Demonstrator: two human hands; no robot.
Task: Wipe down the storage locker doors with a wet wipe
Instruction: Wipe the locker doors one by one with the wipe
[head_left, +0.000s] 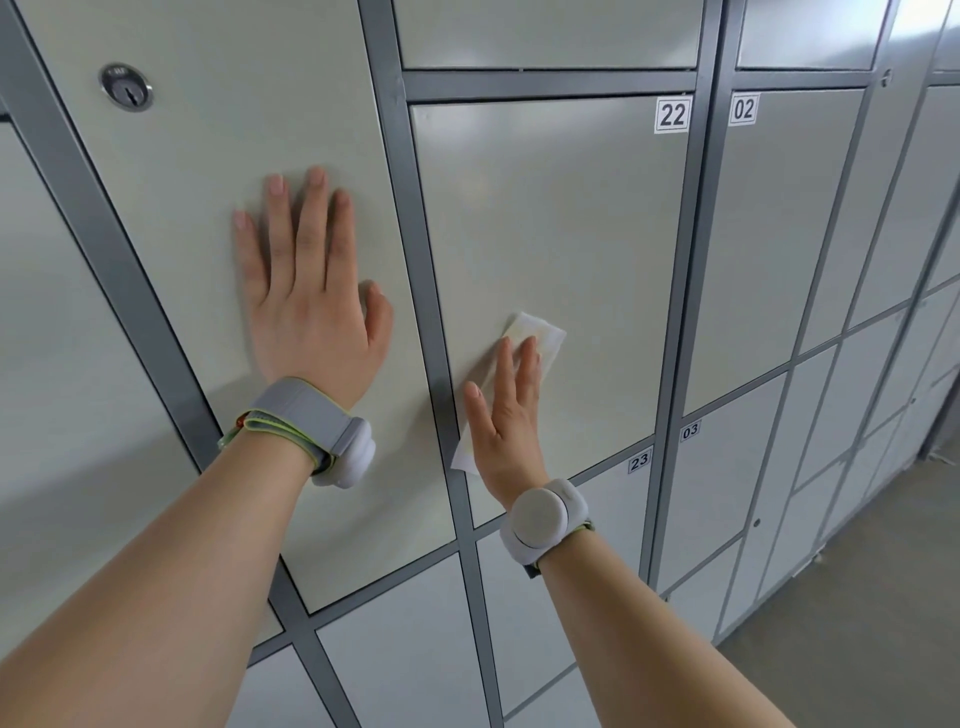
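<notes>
Wet wipe (540, 332), white, thin and rumpled, pressed flat on pale grey metal locker door (571, 234) labelled 22, centre of frame, in its lower half. Pinned there by right hand (506, 421), fingers straight, palm open. Left hand (311, 306), likewise flat and open, braced on neighbouring pale door (218, 156), left of centre, below round silver keyhole lock (126, 87). Judged mid-wipe; next, probably sweeping upward across the panel with even pressure.

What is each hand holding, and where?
Nothing is gripped. The right hand presses the wet wipe flat against door 22, covering the wipe's middle; the left hand rests bare on the neighbouring door.
</notes>
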